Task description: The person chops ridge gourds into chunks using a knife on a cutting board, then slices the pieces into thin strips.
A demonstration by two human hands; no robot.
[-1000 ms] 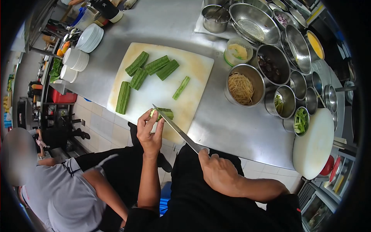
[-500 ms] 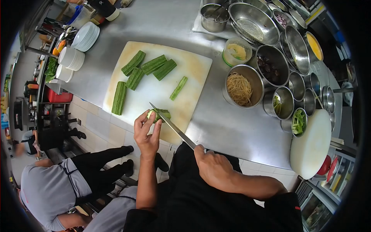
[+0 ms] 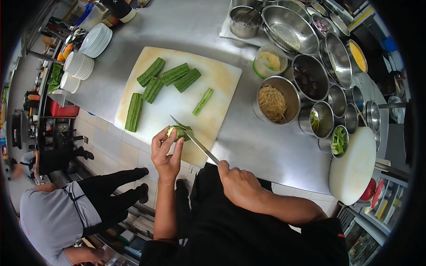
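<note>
A piece of ridged green gourd (image 3: 181, 133) is pinched between the thumb and fingers of my left hand (image 3: 166, 155), near the front edge of the white cutting board (image 3: 217, 82). My right hand (image 3: 242, 187) is wrapped round the handle of a kitchen knife (image 3: 203, 150). Its blade slants up and left across the held piece, with a green strip showing on the blade's far side. How deep the blade sits I cannot tell. Several more gourd chunks (image 3: 152, 90) lie on the board's left half. A thin gourd strip (image 3: 203, 102) lies alone towards the right.
Right of the board stand a pot of pale shreds (image 3: 273, 104), a lidded tub (image 3: 270, 61) and several metal bowls (image 3: 310, 76). A thick round white block (image 3: 352, 166) leans at the table's right end. Stacked white dishes (image 3: 96, 41) line the left edge. A co-worker (image 3: 57, 221) stands lower left.
Both hands keep their grip, and the knife stays across the gourd piece with only slight movement. The view has shifted a little. A second grey-clad person at the bottom has left the picture.
</note>
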